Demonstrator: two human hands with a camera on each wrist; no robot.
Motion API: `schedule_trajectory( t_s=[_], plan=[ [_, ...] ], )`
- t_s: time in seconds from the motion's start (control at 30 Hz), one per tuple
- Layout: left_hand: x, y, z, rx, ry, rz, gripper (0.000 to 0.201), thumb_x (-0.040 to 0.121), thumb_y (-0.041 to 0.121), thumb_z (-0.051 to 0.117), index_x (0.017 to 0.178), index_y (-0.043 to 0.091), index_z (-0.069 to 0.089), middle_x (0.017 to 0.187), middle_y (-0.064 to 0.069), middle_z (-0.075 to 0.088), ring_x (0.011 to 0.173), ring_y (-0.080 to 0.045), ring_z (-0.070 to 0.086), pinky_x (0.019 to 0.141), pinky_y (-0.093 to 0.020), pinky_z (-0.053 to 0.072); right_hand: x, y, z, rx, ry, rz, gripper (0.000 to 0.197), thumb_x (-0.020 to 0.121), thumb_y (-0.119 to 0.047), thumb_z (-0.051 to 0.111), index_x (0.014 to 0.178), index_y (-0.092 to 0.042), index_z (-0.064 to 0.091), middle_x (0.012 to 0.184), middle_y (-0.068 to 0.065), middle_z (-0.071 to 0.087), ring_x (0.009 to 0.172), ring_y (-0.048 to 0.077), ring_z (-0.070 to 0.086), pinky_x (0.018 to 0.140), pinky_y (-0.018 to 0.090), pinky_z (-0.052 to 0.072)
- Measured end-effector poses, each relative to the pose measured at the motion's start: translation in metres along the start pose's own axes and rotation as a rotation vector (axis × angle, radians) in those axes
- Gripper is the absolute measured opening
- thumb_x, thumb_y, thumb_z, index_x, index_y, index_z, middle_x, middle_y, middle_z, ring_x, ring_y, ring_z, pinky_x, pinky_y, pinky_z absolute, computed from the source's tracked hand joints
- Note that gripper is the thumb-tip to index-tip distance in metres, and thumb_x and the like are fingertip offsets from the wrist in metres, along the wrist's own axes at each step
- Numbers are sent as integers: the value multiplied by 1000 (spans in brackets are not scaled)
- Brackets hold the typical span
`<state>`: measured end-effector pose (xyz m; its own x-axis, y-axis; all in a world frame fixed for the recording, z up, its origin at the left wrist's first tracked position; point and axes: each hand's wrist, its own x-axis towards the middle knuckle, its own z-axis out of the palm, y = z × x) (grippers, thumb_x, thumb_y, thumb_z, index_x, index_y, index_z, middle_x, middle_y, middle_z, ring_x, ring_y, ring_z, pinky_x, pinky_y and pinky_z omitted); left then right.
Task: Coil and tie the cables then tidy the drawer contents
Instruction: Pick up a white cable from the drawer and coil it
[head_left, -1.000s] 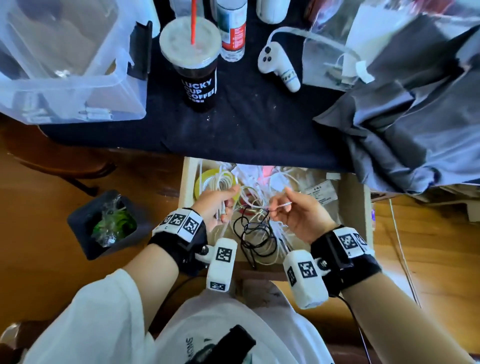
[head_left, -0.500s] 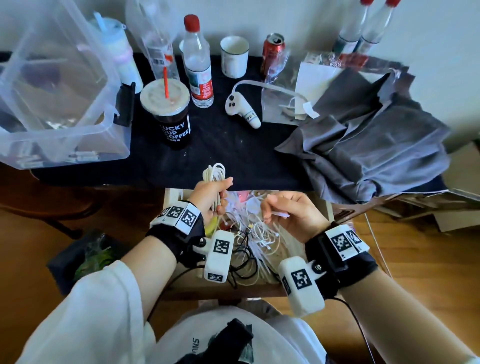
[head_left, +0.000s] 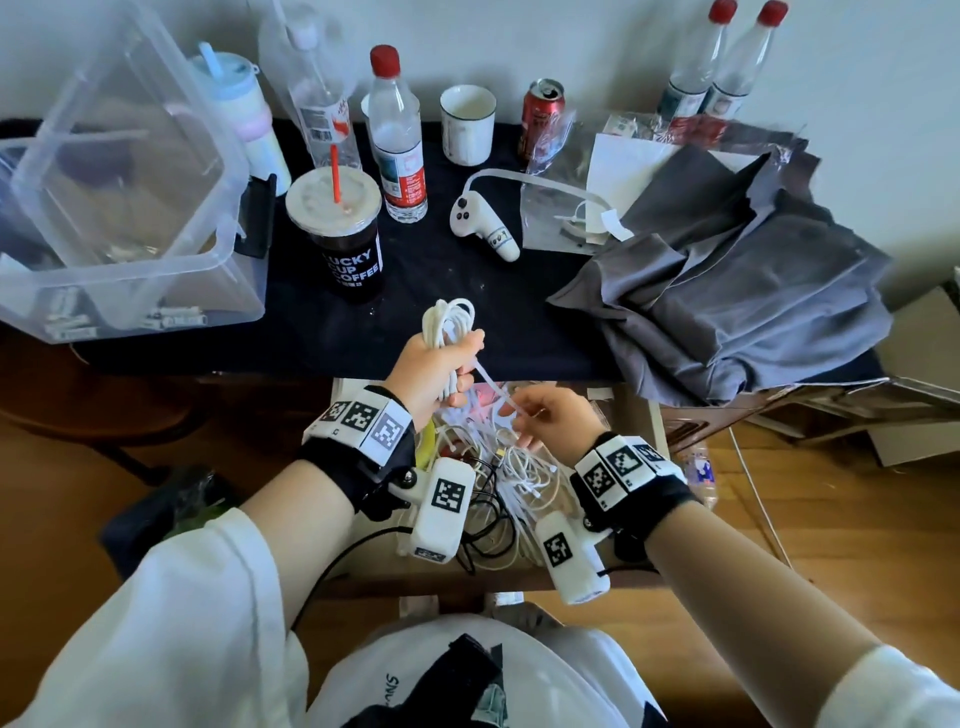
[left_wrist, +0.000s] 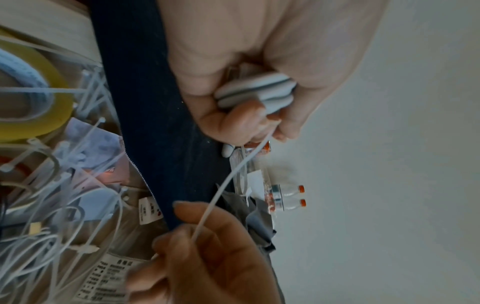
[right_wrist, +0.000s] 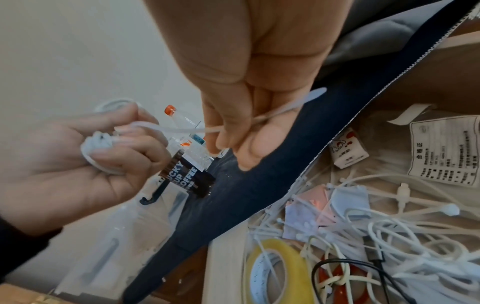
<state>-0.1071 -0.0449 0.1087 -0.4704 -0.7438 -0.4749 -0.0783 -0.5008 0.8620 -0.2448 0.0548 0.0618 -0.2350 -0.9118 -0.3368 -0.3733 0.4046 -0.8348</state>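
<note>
Tension on the zip tie (head_left: 494, 391) should be kept even: its free end is pinched in the right hand (head_left: 550, 418), while the coiled white cable (head_left: 448, 323) is gripped in the left hand (head_left: 434, 371), above the open drawer (head_left: 636, 415). The loop is best seated mid-coil before tightening.

A plain white wall (head_left: 597, 47) runs behind a tabletop (head_left: 426, 291) covered in dark cloth. Below it lies a warm brown wooden floor (head_left: 831, 509). Soft, even daylight fills the room. Flat cardboard (head_left: 914, 410) lies at the far right.
</note>
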Motion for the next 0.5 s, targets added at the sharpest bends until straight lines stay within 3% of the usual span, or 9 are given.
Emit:
schedule_trajectory(
  t_s=[0.13, 0.23, 0.3, 0.4, 0.5],
  plan=[
    [0, -9, 7, 139, -57, -9, 17, 92, 16, 59, 78, 8, 52, 55, -1, 38, 47, -12, 36, 35, -17, 28, 5, -3, 3, -48, 101, -30, 8, 89, -13, 60, 84, -15, 66, 66, -8, 59, 60, 8, 53, 67, 27, 47],
    [-1, -12, 6, 155, -133, -52, 15, 91, 11, 59, 78, 11, 54, 56, -3, 40, 49, -13, 36, 35, -17, 28, 8, -5, -1, 5, 175, -39, 17, 91, -18, 58, 75, -23, 62, 65, -5, 62, 61, 8, 52, 65, 26, 44],
    [-1, -10, 3, 122, -159, -80, 8, 90, 5, 59, 86, 11, 55, 52, 0, 44, 46, -11, 37, 35, -17, 28, 10, -7, -8, 126, 279, 0, 25, 93, -15, 53, 72, -26, 59, 62, -2, 59, 52, 4, 50, 53, 20, 42],
    [2, -9, 2, 186, -163, -71, 25, 85, 1, 64, 102, 13, 49, 55, 1, 46, 45, -11, 39, 36, -18, 28, 9, -26, -20, 349, 359, 7, 20, 93, -14, 54, 75, -20, 58, 60, -2, 51, 39, -3, 45, 44, 11, 35],
    [5, -6, 11, 369, -188, 32, 51, 73, 14, 76, 116, 12, 48, 72, -8, 55, 49, -20, 48, 38, -27, 37, 6, -57, -28, 353, 212, -36, 14, 88, -30, 62, 84, -16, 61, 64, -4, 54, 40, -4, 47, 42, 11, 34]
  ],
)
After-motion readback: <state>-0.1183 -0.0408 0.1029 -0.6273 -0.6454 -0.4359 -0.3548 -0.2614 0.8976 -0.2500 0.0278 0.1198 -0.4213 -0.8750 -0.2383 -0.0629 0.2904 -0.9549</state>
